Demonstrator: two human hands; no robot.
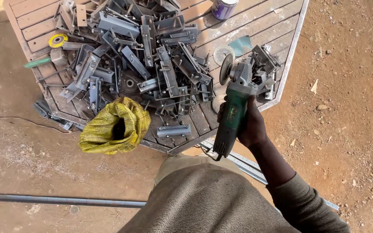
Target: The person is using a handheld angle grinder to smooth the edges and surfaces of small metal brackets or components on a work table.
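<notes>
The right hand [250, 125] is clenched around the green angle grinder [234, 110], its disc just above the table's right rim [291, 51], beside heaped metal brackets [139, 56], with open dirt ground [350, 86] rightward; the left hand is unseen.

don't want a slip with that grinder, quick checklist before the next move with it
1. Grip: right hand is wrapped around the green angle grinder body: ok.
2. Second hand on the tool: left hand not in view: cannot tell.
3. Disc clear of metal: it is lifted beside a small pile of brackets, contact unclear: cannot tell.
4. Disc spinning or stopped: cannot tell.
5. Work surface: table crowded with loose brackets, nothing clamped: not ok.
6. Yellow sack sits away from the disc: ok.
</notes>
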